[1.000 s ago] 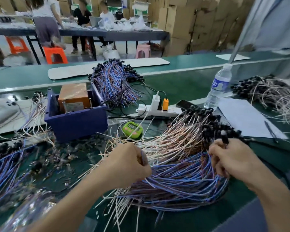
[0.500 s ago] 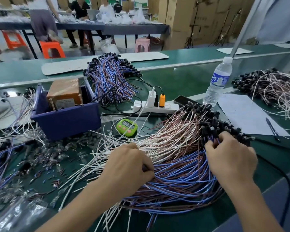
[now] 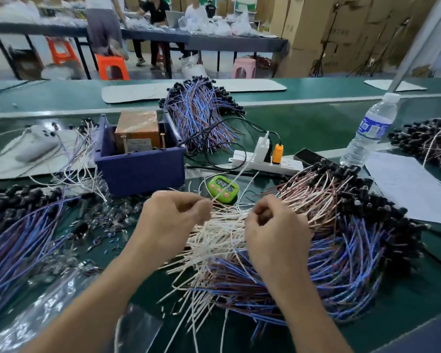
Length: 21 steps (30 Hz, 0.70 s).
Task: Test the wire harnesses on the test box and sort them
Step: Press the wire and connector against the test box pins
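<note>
The left hand (image 3: 173, 220) and right hand (image 3: 273, 233) each pinch thin white wires over the wire harness pile (image 3: 341, 238), which lies near the bench (image 3: 316, 128) front edge, in front of the test box (image 3: 138, 128).

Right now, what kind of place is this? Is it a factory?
Probably a factory or assembly workshop. Heaps of wire harnesses cover a long green workbench, cardboard boxes are stacked high at the back, and other people work at another table.
</note>
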Each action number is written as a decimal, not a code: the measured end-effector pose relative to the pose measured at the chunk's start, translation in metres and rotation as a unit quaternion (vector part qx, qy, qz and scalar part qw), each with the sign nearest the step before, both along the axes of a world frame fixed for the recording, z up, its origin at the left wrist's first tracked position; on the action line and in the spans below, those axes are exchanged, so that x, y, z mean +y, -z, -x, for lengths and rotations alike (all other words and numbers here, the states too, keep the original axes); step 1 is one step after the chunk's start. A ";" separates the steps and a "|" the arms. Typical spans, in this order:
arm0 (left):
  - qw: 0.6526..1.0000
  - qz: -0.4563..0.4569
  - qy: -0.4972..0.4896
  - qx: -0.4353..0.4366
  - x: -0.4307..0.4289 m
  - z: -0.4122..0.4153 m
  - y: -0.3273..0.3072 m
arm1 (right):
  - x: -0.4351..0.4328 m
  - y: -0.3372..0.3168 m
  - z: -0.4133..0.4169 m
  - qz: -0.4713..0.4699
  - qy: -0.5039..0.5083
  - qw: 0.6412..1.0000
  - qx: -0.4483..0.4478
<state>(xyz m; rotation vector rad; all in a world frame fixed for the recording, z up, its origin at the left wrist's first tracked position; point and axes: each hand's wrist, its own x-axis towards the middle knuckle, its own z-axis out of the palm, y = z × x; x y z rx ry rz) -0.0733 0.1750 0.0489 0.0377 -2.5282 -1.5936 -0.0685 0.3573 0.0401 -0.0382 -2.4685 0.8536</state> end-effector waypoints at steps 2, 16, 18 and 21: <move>1.000 -0.013 -0.016 -0.002 -0.020 -0.004 0.004 | -0.035 0.001 0.008 0.021 -0.061 0.997 -0.034; 0.850 0.190 -0.490 0.037 -0.191 -0.069 0.019 | -0.236 0.001 0.036 -0.058 -0.401 0.880 -0.250; 0.818 0.238 -0.522 0.038 -0.204 -0.074 0.023 | -0.261 0.001 0.044 -0.118 -0.434 0.856 -0.255; 0.788 0.316 -0.527 0.040 -0.210 -0.076 0.033 | -0.291 0.001 0.051 -0.190 -0.449 0.848 -0.208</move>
